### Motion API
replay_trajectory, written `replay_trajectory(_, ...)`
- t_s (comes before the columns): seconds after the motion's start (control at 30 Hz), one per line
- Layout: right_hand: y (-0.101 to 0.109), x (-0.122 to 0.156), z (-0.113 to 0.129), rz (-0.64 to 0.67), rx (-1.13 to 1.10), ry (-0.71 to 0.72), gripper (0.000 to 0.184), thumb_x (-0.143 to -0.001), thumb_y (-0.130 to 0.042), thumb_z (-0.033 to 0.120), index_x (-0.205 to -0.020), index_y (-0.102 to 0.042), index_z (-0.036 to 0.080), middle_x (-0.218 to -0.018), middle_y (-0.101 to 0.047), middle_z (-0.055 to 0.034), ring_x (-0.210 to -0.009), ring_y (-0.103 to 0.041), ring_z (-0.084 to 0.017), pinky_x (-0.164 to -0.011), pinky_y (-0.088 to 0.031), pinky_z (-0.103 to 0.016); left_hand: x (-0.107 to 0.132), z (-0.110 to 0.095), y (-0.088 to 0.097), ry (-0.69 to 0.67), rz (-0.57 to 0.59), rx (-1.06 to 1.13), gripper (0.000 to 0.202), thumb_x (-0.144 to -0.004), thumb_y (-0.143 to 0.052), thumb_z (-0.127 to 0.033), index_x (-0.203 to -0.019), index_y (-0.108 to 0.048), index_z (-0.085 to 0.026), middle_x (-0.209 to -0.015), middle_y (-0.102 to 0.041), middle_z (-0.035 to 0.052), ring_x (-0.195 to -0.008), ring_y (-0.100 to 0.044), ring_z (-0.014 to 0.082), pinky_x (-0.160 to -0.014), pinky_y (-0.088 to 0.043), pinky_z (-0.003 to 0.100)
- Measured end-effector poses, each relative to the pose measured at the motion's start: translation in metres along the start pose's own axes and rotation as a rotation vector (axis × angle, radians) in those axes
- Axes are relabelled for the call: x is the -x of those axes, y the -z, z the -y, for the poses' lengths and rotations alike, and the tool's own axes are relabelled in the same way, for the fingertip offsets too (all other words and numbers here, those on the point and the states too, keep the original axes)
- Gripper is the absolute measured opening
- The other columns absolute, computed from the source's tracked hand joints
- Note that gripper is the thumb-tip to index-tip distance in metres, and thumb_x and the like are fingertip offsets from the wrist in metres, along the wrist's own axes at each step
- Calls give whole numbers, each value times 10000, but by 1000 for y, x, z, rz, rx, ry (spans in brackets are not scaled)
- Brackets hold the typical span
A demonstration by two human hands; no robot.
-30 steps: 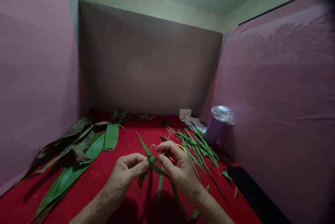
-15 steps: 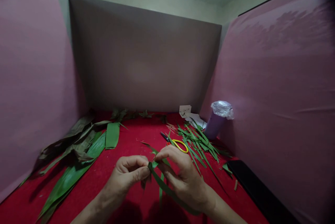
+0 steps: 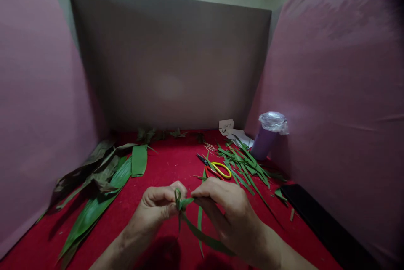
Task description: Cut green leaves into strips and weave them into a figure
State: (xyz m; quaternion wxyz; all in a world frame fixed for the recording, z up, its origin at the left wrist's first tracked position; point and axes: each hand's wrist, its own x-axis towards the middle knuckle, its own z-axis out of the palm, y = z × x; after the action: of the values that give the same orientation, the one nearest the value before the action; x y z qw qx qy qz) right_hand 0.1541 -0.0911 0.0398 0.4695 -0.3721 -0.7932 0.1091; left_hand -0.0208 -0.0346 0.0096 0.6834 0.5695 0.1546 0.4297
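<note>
Between my two hands is a green leaf strip [image 3: 205, 238] tied or folded into a small looped knot. My left hand [image 3: 153, 209] pinches the knot between thumb and forefinger, a small loop standing above the fingertips. My right hand [image 3: 227, 211] is closed on a short end of the strip, just right of the knot. A long tail of the strip curves down under my right hand. Scissors [image 3: 217, 170] with one red and one yellow handle lie just beyond my right hand, blades toward the far left.
Large green leaves [image 3: 94, 215] and dried brown leaves [image 3: 85, 165] lie at left, near a cut leaf piece [image 3: 139, 160]. Cut strips [image 3: 244, 162], toothpick-like sticks [image 3: 210, 148] and a purple container [image 3: 264, 141] topped with clear plastic are at right. A black flat object [image 3: 315, 215] lines the right side.
My right hand has drawn slightly right, away from my left, pulling the strip's end out straight. The loop now shows at my left fingertips. The camera view has shifted a little.
</note>
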Motion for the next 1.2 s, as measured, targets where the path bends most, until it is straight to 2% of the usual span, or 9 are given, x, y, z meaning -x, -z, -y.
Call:
replay_trajectory(0.13,1,-2,5,-7,-78,-59,145,-883,-480,133,-865,-624,127,-708,-578,-24,-638,-498,-110,-609,-377,-237,-1,-1,-1,-2,-10,5,138,-676,-725,-304,-588,-697,-201,-579,-570,-6,-673,-470,141,-689,-358,282)
replay_trajectory(0.27,9,-10,9,116,-464,-373,98,-856,-552,219,-898,-612,155,-763,-607,-12,-699,-535,-107,-643,-414,-219,-1,-1,0,25,-9,-12,126,-682,-721,-300,-597,-703,-209,-591,-582,-6,-642,-482,131,-666,-364,274)
replay_trajectory(0.37,14,-15,4,272,-697,-557,224,-848,-546,351,-932,-599,151,-755,-575,-6,-647,-509,-99,-595,-417,-221,-1,-2,1,28,16,-65,128,-700,-707,-286,-594,-706,-213,-591,-575,-1,-631,-475,132,-658,-366,283)
replay_trajectory(0.47,18,-16,-4,379,-645,-620,267,-858,-515,382,-908,-612,138,-683,-514,16,-568,-429,-79,-534,-372,-211,1,-3,1,19,61,-105,134,-699,-704,-316,-615,-716,-212,-589,-556,13,-668,-457,153,-648,-367,297)
replay_trajectory(0.63,29,-19,-8,421,-528,-606,108,-815,-580,255,-826,-606,151,-673,-517,24,-602,-431,-86,-547,-353,-212,1,-1,4,-38,112,-184,103,-717,-688,-299,-647,-721,-232,-584,-536,21,-689,-435,170,-659,-380,327)
replay_trajectory(0.87,62,-41,1,724,-19,-498,45,-767,-612,185,-735,-627,157,-566,-479,44,-518,-389,-78,-454,-285,-194,0,-13,4,-169,195,-599,115,-776,-624,-234,-687,-681,-188,-589,-516,20,-694,-435,173,-678,-381,334)
replay_trajectory(1.03,65,-38,11,530,420,-269,146,-692,-557,61,-629,-512,185,-496,-423,49,-459,-302,-80,-429,-176,-224,-2,-15,3,-364,257,-878,136,-813,-542,-132,-720,-626,-185,-596,-573,16,-646,-425,158,-652,-378,317)
replay_trajectory(1.1,64,-35,10,535,325,-357,163,-676,-555,62,-642,-467,195,-510,-436,51,-449,-322,-79,-414,-185,-213,-4,-13,4,-447,264,-956,140,-817,-521,-105,-767,-617,-194,-626,-598,10,-622,-449,148,-685,-386,330)
replay_trajectory(1.2,62,-33,5,727,-168,-717,180,-739,-611,235,-729,-434,207,-572,-529,50,-404,-406,-67,-393,-258,-185,-4,-9,7,-572,252,-1076,156,-825,-506,-97,-847,-616,-205,-657,-632,4,-589,-501,136,-752,-394,352)
